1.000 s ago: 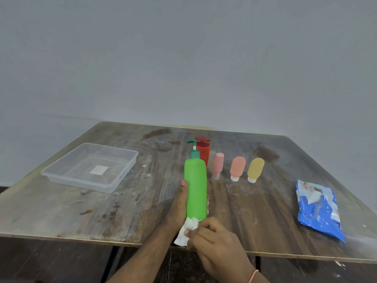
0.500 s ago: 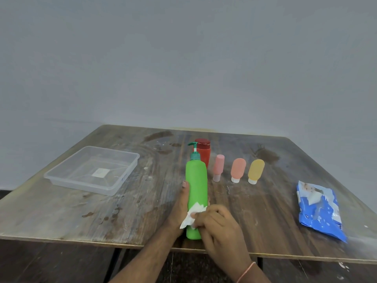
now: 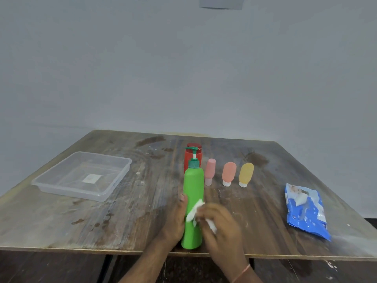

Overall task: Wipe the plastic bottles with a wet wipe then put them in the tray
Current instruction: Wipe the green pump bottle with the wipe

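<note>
Near the front edge of a worn, stained wooden table (image 3: 126, 211) against a bare grey wall, left hand (image 3: 175, 219) curled round an upright green pump bottle (image 3: 193, 193), right hand (image 3: 221, 225) pinching a white wet wipe (image 3: 194, 210) against it, likely to tip off the edge if rubbed hard, clear tray (image 3: 85, 196) far left.

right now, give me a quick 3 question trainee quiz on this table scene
1. True or false: the clear tray already holds a bottle.
2. Which hand holds the wet wipe? A left hand B right hand
3. Fill in: the green pump bottle stands in front of the ___ bottle.

Key: 1 false; 2 B; 3 red.
</note>
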A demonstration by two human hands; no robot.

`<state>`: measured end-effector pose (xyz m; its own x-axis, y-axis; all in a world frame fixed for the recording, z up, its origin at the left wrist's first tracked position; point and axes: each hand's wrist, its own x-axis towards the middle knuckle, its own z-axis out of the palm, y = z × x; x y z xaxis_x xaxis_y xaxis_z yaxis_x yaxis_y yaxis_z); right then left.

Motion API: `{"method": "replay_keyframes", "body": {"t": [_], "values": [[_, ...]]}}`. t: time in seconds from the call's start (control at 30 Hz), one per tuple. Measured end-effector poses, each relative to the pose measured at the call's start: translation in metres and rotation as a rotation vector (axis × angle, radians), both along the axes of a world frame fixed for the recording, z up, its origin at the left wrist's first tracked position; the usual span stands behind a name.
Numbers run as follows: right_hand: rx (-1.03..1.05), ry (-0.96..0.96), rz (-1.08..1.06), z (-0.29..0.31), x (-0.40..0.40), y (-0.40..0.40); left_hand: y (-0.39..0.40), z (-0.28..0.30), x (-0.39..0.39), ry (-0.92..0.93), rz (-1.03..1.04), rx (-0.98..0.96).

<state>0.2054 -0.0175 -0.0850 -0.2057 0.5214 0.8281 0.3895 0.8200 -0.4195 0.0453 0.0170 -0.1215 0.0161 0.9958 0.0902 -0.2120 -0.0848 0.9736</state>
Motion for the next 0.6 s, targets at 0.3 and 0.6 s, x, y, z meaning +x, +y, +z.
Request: {"method": "replay_keyframes", "body": {"t": [0.3,0.6], "values": [[-0.332,0.494,0.019,0.093,-0.029,0.010,-0.027,0.008,0.005,0.363,0.074,0.205],[-0.637,0.261,0.071,0.102,-0.017,-0.010,-0.048,0.040,0.013,0.540,0.131,0.436]]}}
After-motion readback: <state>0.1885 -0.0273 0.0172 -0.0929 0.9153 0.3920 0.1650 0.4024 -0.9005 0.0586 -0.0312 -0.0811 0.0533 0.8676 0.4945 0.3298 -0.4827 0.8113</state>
